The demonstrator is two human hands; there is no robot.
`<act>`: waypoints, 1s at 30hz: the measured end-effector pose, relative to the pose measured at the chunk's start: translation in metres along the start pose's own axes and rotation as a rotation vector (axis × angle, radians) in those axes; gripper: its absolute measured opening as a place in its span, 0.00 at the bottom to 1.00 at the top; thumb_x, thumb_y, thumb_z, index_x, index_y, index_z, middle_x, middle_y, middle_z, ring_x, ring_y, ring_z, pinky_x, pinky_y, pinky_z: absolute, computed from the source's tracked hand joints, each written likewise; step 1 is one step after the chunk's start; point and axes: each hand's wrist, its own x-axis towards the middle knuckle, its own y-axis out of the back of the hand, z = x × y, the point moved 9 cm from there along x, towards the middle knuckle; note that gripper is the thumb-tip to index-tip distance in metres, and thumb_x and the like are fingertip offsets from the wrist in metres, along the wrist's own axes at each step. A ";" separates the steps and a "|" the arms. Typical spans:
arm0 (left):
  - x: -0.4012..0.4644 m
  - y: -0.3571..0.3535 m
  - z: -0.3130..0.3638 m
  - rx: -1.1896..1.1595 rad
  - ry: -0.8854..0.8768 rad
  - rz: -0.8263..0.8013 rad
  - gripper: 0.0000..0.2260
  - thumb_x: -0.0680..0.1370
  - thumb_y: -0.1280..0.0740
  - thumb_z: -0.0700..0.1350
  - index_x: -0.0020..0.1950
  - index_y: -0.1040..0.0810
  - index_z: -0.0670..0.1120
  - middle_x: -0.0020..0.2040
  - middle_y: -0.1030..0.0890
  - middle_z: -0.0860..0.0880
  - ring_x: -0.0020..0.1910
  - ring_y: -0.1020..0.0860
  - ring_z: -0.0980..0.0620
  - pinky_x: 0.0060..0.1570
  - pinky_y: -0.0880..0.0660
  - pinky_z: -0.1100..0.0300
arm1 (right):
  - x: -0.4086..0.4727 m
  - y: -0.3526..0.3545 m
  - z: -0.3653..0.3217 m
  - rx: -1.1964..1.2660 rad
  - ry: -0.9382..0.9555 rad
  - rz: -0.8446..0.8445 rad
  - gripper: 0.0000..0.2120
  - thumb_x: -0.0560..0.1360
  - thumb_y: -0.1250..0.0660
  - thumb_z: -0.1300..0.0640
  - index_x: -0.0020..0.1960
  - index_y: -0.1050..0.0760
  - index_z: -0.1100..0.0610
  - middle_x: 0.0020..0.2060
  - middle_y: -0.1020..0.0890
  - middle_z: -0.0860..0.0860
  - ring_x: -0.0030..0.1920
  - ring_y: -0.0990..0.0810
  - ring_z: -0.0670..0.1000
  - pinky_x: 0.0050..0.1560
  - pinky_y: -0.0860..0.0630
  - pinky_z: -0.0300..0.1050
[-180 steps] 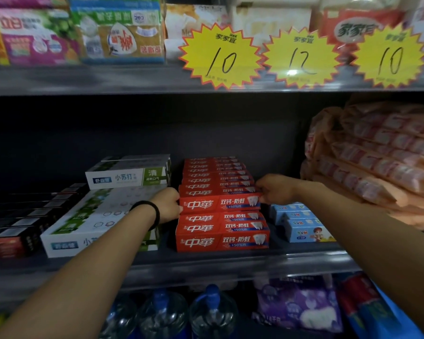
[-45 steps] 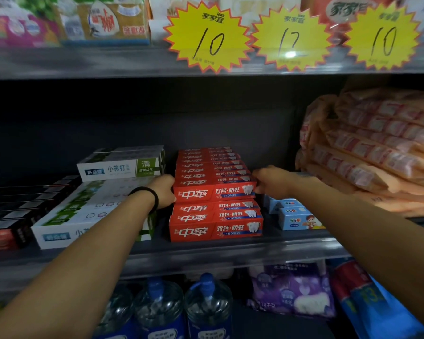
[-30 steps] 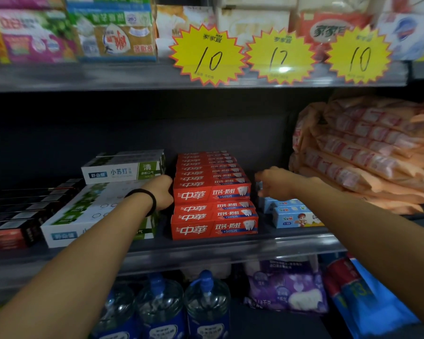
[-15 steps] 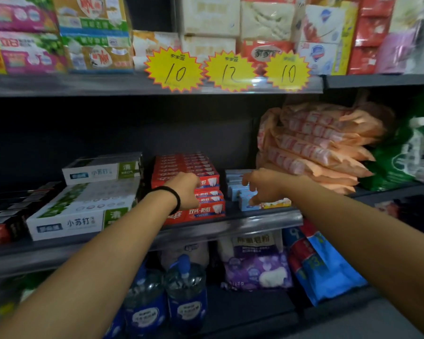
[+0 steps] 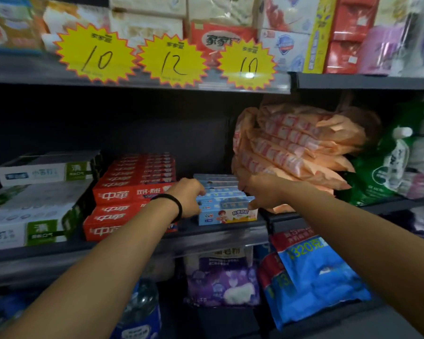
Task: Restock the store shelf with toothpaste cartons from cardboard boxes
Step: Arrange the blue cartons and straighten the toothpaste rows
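Hands at the middle shelf [image 5: 206, 243] of a store rack: from my remote seat I see both arms reaching in to the small blue toothpaste cartons [image 5: 227, 212], which sit in a short row running from the shelf's front edge toward its back wall, right of centre. The left hand [image 5: 187, 199], a black band [image 5: 174, 204] on its wrist, lies against the left end of that blue row, fingers curled toward the cartons; whether they truly grip one I cannot tell, since the fingertips are hidden behind the hand. The right hand [image 5: 260, 192] meets the right end of the row, thumb pressed on the front carton's upper right corner, the other fingers bent over the cartons behind; a firm hold cannot be confirmed from here. Just left of the blue row, touching or nearly so, stands a stack of red toothpaste cartons [image 5: 132, 192], three layers high at the front edge. Farther left lie white and green toothpaste cartons [image 5: 34, 216], stacked, reaching the shelf's left end. At the right end, orange packets [image 5: 299, 148] are heaped against the back wall. Three yellow starburst price tags [image 5: 171, 62], marked 10, 12 and 10, hang from the front edge of the shelf above. Below, purple packs [image 5: 223, 280] and a blue bag [image 5: 316, 277] fill the lower shelf.
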 end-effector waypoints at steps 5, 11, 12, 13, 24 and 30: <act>0.020 -0.024 0.013 0.032 0.005 -0.068 0.21 0.75 0.32 0.36 0.67 0.26 0.47 0.66 0.26 0.46 0.62 0.26 0.48 0.59 0.27 0.58 | 0.014 -0.023 0.017 -0.070 0.034 -0.060 0.29 0.73 0.29 0.46 0.69 0.32 0.53 0.63 0.27 0.55 0.62 0.27 0.56 0.60 0.28 0.50; 0.033 -0.039 0.023 0.119 -0.004 -0.112 0.14 0.74 0.36 0.33 0.56 0.20 0.43 0.57 0.20 0.45 0.55 0.22 0.47 0.55 0.22 0.52 | 0.022 -0.036 0.021 -0.101 0.085 -0.049 0.24 0.73 0.30 0.46 0.64 0.28 0.56 0.61 0.26 0.56 0.61 0.27 0.57 0.57 0.27 0.50; 0.034 -0.038 0.025 0.131 -0.013 -0.111 0.13 0.74 0.35 0.33 0.55 0.19 0.43 0.55 0.20 0.46 0.54 0.22 0.48 0.54 0.22 0.53 | 0.022 -0.034 0.020 -0.109 0.097 -0.034 0.23 0.74 0.31 0.46 0.64 0.28 0.56 0.61 0.26 0.55 0.61 0.28 0.56 0.55 0.28 0.48; 0.035 -0.037 0.026 0.143 -0.018 -0.116 0.12 0.74 0.35 0.33 0.53 0.19 0.43 0.53 0.20 0.46 0.51 0.22 0.48 0.52 0.22 0.54 | 0.022 -0.034 0.020 -0.116 0.106 -0.024 0.22 0.75 0.31 0.46 0.64 0.28 0.56 0.61 0.26 0.55 0.61 0.28 0.56 0.53 0.29 0.47; 0.029 -0.033 0.026 0.195 -0.022 -0.126 0.09 0.74 0.30 0.40 0.54 0.19 0.42 0.56 0.21 0.47 0.56 0.22 0.48 0.56 0.24 0.54 | 0.019 -0.031 0.012 -0.077 0.232 0.040 0.22 0.74 0.31 0.48 0.64 0.25 0.56 0.59 0.24 0.53 0.61 0.28 0.54 0.54 0.31 0.45; 0.028 -0.031 0.025 0.162 -0.024 -0.123 0.16 0.74 0.29 0.41 0.62 0.21 0.44 0.61 0.23 0.47 0.60 0.25 0.50 0.60 0.27 0.56 | 0.021 -0.033 0.013 -0.047 0.239 0.026 0.23 0.73 0.29 0.49 0.66 0.26 0.55 0.60 0.24 0.53 0.61 0.28 0.54 0.56 0.30 0.46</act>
